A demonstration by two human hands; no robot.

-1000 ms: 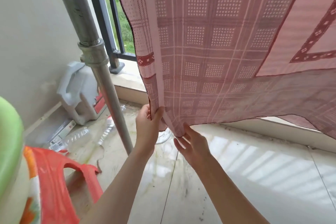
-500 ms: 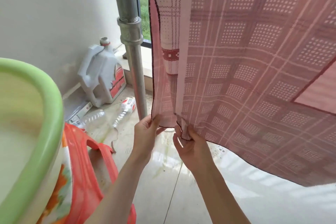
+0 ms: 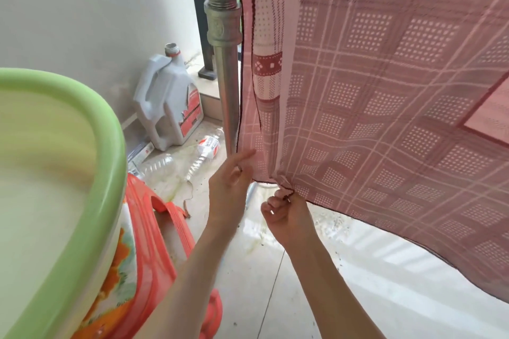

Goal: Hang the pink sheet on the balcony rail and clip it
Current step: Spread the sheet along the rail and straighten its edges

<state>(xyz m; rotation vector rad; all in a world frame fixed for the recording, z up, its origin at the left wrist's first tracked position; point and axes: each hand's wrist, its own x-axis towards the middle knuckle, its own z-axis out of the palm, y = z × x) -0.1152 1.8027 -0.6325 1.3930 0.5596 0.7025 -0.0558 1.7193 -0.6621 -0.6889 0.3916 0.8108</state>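
The pink checked sheet (image 3: 385, 91) hangs down from above and fills the right half of the view; its top and the rail it hangs from are out of frame. Its dark-stitched bottom hem sags toward the lower right. My left hand (image 3: 230, 184) pinches the sheet's lower left corner between thumb and fingers, beside the metal pole. My right hand (image 3: 286, 215) grips a bunched bit of the bottom hem just right of that corner, fingers curled round it. No clip is visible.
A grey metal pole (image 3: 224, 49) stands just left of the sheet. A green-rimmed basin (image 3: 110, 159) sits on a red plastic stool (image 3: 157, 228) at the left. A white jug (image 3: 170, 102) and plastic bottles (image 3: 203, 154) lie by the wall. Glossy floor tiles (image 3: 371, 297) lie below.
The view has swung left and closer, bringing the basin further in. My right hand has gone from touching the hem to gripping it; both hands stay at the lower corner.
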